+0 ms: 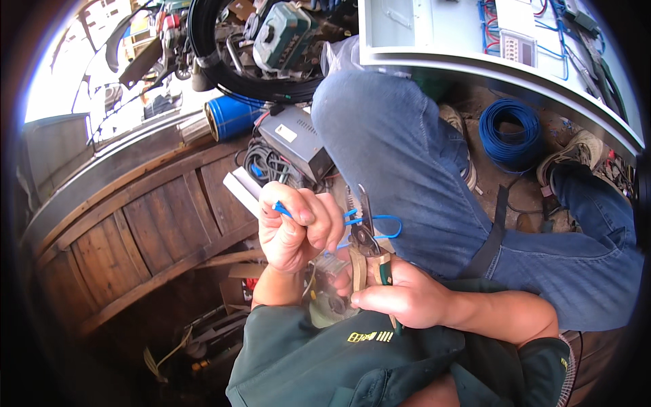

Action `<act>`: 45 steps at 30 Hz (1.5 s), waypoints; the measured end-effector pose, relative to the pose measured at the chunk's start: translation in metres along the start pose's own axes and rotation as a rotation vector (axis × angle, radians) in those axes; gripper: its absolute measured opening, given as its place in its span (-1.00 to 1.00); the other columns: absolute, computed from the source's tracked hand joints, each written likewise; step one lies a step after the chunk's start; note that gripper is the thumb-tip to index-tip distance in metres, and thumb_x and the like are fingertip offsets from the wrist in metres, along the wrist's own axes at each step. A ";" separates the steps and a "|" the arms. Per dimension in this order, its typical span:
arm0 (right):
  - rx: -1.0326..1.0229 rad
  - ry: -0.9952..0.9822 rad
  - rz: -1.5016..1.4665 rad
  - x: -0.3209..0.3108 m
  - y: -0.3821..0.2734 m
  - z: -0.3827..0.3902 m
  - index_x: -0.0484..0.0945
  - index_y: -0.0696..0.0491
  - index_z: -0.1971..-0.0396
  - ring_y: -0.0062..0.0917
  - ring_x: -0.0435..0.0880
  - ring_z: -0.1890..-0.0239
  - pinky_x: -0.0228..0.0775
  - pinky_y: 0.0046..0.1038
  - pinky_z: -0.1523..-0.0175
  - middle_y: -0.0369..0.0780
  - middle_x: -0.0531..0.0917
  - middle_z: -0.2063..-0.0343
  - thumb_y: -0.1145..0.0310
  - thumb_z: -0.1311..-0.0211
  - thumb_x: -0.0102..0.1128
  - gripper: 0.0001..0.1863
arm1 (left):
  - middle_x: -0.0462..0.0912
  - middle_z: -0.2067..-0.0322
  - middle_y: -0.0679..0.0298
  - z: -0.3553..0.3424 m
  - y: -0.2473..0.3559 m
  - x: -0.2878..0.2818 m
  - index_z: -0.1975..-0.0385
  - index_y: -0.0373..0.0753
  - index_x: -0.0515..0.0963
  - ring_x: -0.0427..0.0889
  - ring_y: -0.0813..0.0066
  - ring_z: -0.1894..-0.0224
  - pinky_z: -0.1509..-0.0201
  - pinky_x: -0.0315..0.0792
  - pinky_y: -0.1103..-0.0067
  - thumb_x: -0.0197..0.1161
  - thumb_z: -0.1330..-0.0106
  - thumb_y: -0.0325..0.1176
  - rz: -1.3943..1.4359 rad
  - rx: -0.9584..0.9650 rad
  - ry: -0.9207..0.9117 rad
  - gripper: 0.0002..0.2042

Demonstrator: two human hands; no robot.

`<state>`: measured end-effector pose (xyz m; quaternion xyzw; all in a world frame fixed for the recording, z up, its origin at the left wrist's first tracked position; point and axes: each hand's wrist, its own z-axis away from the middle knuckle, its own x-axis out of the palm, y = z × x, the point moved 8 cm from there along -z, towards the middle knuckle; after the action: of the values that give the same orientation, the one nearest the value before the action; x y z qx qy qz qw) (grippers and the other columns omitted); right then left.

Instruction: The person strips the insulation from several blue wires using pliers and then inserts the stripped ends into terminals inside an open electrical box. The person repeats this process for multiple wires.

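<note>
Near the wooden panelling (159,220), left fingers (319,213) pinch blue wire (282,209).

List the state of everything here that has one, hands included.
Left hand: closed on blue wire
Blue wire: bent
Right hand: closed on pliers
Pliers: jaws apart
Blue coil: wound up
Black coil: wound up
Cabinet: open
Drum: lying on its side

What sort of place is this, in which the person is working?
It is probably a small electrical workshop. Three things suggest it: the metal cabinet with blue and red wires inside, the coil of blue wire, and the pliers in the person's right hand.
</note>
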<state>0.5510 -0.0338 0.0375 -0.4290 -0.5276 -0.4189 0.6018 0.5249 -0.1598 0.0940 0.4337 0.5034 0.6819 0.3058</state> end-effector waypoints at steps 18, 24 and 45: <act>0.105 -0.111 -0.009 0.007 0.031 0.003 0.23 0.21 -0.18 -0.58 0.49 0.15 0.40 -0.47 0.00 -0.25 0.44 0.19 0.46 -0.22 0.04 -0.48 | 0.32 0.52 0.33 0.053 0.002 0.001 0.22 -0.16 0.30 0.38 0.47 0.47 0.44 0.41 0.57 -0.01 -0.55 -0.30 0.009 0.088 -0.049 -0.89; 0.066 0.038 0.242 -0.003 0.024 0.004 0.36 0.17 -0.04 -0.63 0.47 0.15 0.33 -0.50 -0.01 -0.29 0.50 0.21 0.48 -0.20 0.09 -0.62 | 0.32 0.52 0.32 0.055 -0.003 -0.004 0.23 -0.17 0.29 0.37 0.46 0.46 0.14 0.52 0.38 -0.01 -0.55 -0.30 0.034 0.071 -0.029 -0.88; -0.109 0.336 0.213 -0.049 0.006 0.003 0.33 0.15 0.09 -0.66 0.45 0.53 0.34 -0.56 0.41 -0.28 0.47 0.41 0.45 -0.27 0.08 -0.75 | 0.30 0.56 0.39 0.027 -0.065 -0.020 0.21 -0.13 0.36 0.32 0.54 0.53 0.37 0.21 0.54 0.05 -0.52 -0.25 0.360 0.291 0.040 -0.88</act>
<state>0.5513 -0.0270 -0.0118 -0.4382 -0.3480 -0.4466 0.6981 0.5563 -0.1455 0.0297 0.5426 0.5169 0.6540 0.1033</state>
